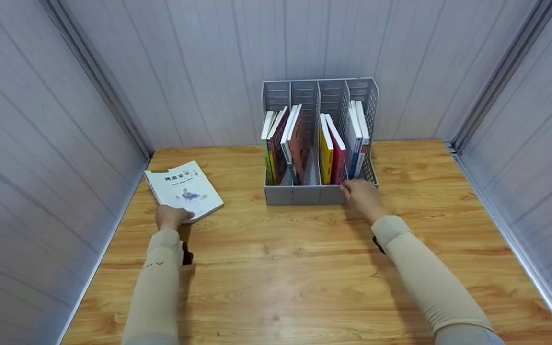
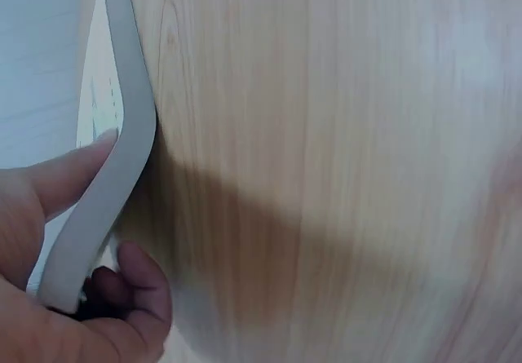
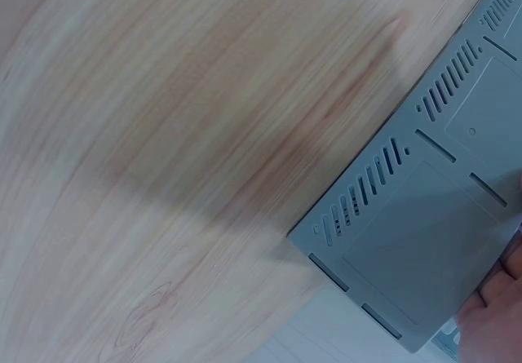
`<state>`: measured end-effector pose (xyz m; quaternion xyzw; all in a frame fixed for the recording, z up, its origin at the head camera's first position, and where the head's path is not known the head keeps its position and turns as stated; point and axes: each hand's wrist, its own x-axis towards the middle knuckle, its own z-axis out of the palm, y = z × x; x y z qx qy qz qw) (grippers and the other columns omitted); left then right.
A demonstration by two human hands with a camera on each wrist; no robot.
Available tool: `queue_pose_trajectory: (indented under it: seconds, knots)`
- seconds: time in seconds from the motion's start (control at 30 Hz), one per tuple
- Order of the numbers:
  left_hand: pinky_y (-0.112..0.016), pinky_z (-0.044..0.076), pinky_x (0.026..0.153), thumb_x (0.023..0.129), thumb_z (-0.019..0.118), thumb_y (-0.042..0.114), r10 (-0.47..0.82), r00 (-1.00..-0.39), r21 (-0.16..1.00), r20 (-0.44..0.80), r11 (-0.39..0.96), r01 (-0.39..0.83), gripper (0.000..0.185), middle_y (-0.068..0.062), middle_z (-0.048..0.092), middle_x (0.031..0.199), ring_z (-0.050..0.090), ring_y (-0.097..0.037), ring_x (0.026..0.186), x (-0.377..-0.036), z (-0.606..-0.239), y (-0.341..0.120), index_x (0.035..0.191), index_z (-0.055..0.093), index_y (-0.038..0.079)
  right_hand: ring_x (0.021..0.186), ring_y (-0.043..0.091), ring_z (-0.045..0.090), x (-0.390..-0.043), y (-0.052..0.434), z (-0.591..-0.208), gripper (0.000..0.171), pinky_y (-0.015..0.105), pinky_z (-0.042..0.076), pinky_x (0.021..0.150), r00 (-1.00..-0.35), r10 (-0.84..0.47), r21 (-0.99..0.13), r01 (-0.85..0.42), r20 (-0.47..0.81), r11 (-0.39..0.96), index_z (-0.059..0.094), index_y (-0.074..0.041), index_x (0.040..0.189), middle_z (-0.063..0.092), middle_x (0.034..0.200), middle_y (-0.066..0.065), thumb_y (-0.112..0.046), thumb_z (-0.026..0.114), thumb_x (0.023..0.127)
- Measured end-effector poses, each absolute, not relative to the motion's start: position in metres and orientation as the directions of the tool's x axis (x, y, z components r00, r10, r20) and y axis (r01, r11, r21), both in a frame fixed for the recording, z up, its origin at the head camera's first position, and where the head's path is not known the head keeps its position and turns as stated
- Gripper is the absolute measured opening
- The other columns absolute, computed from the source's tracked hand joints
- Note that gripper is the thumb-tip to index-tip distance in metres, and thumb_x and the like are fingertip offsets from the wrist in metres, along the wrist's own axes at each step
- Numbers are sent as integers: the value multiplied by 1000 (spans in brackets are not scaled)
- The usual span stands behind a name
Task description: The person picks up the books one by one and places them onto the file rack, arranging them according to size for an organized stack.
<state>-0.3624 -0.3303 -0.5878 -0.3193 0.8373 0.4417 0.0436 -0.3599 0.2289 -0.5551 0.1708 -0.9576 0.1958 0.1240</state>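
Observation:
A white paperback book [image 1: 184,189] lies at the left of the wooden table [image 1: 276,268]. My left hand [image 1: 171,216] pinches its near corner, thumb on top and fingers beneath, so the book [image 2: 106,175] bends upward in the left wrist view. A grey file rack [image 1: 319,143] with several upright books stands at the back centre. My right hand [image 1: 361,194] holds the rack's front right corner. In the right wrist view the rack's slotted side [image 3: 424,241] fills the lower right, with my fingers [image 3: 497,302] at its edge.
Pale panelled walls [image 1: 41,143] close in the table on the left, back and right. Bare wood stretches between my arms toward the near edge. The rack's dividers form separate slots, one of them narrow and open between the book groups.

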Motion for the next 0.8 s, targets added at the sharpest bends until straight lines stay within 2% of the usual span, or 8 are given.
queue_pose_trajectory:
  seconds: [0.13,0.27,0.37,0.5,0.6,0.7,0.8]
  knots:
    - [-50,40,128,87,78,3,-503,-808,769,-307,369,-522,86,-35,46,159,50,-42,145,-363,-593,-326,158,33,-16,95,43,76,-360,228,-555,28,61,59,91,-920,-271,-331,-359,284,872,79,3,109,80,101,22,-19,61,111]
    - [-48,34,132,95,59,0,-486,-822,799,-297,345,-493,81,-36,36,166,42,-42,153,-347,-574,-307,164,17,-13,96,43,75,-359,228,-555,28,62,59,92,-923,-262,-335,-350,281,875,78,3,111,80,102,22,-18,61,111]
    - [-47,32,133,100,49,-1,-479,-833,806,-277,357,-472,74,-35,34,167,39,-42,157,-341,-566,-297,165,14,-12,94,44,75,-359,228,-555,27,62,59,90,-917,-264,-326,-358,299,875,78,3,108,80,99,22,-18,62,110]
    - [-50,34,132,102,45,1,-468,-856,794,-218,425,-434,69,-37,38,164,42,-43,154,-339,-560,-290,162,17,-15,92,43,76,-360,228,-554,26,61,60,88,-911,-265,-328,-367,314,870,79,2,107,80,99,22,-18,63,110]
    - [-52,34,132,102,44,3,-454,-864,781,-218,450,-434,73,-40,35,164,40,-45,155,-338,-557,-285,164,11,-17,93,44,76,-360,228,-554,26,61,60,89,-912,-266,-330,-367,313,870,79,3,108,80,100,22,-17,63,110]
    - [-52,32,133,105,42,6,-438,-866,788,-241,433,-438,76,-40,29,168,36,-45,159,-337,-557,-283,166,3,-16,94,44,75,-360,228,-555,26,62,59,90,-917,-264,-333,-360,299,872,79,2,108,80,100,22,-18,62,110]
    - [-52,32,133,108,41,8,-425,-874,810,-234,412,-418,74,-39,29,169,35,-45,159,-335,-557,-282,167,3,-14,94,43,75,-361,228,-556,27,62,59,91,-920,-264,-338,-356,289,871,78,2,108,80,100,22,-18,62,111]
